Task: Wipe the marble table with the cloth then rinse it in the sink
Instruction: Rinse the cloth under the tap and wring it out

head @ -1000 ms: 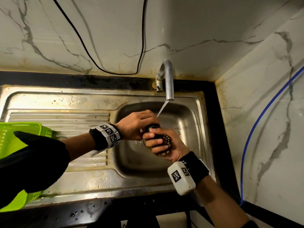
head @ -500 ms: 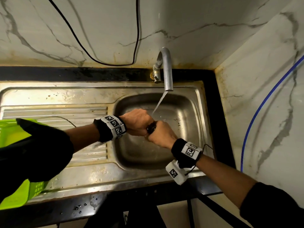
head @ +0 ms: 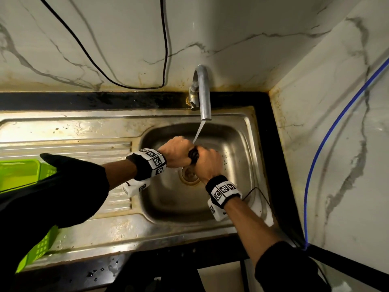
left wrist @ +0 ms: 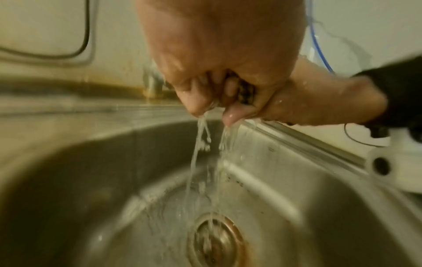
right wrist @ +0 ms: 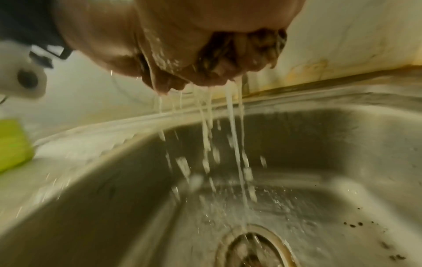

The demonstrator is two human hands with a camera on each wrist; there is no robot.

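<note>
A dark patterned cloth (head: 193, 155) is bunched small between both my hands over the steel sink (head: 242, 148), under the running tap (head: 204, 95). My left hand (head: 176, 152) grips one end and my right hand (head: 207, 164) grips the other, knuckles up, fists touching. Only a dark sliver of cloth shows in the head view. In the left wrist view my curled fingers (left wrist: 194, 101) squeeze the cloth (left wrist: 245, 90) and water streams down to the drain (left wrist: 215, 240). The right wrist view shows the wet cloth (right wrist: 258, 47) in my fist, dripping into the drain (right wrist: 253, 247).
A green plastic basket (head: 23, 175) sits on the ribbed drainboard (head: 69, 148) at left. Marble walls close the back and right side. A black cable (head: 164, 49) hangs on the back wall and a blue cable (head: 320, 148) runs down the right wall.
My right hand has turned over from palm-up to knuckles-up, twisting the cloth against the left hand. The cloth, plainly visible a second ago, is now nearly hidden, and water pours from it.
</note>
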